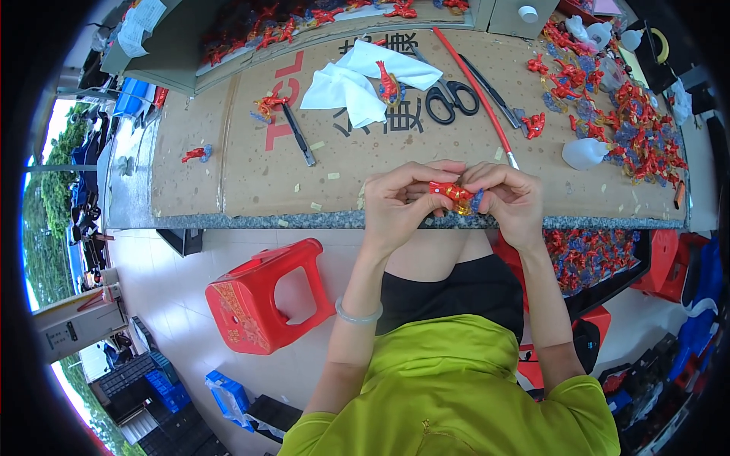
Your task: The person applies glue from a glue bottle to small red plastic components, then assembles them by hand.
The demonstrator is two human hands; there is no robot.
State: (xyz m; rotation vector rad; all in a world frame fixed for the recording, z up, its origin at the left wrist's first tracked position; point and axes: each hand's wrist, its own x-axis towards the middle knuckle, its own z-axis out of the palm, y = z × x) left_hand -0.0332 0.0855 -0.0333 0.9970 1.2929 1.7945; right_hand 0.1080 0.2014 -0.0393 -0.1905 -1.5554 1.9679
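Both of my hands hold a small figurine, red with clear amber and blue parts, just over the table's front edge. My left hand pinches its red end between thumb and fingers. At the blue end, the thumb and fingers of my right hand are closed on it. The fingers hide part of the piece. Beyond my hands lie a long red-handled brush, black-handled scissors and a crumpled white cloth with a similar figurine on it.
A slim dark tool lies on the cardboard sheet, left of the cloth. A white squeeze bottle stands beside a heap of figurines on the right. More fill a tray below the tabletop. A red stool stands at left.
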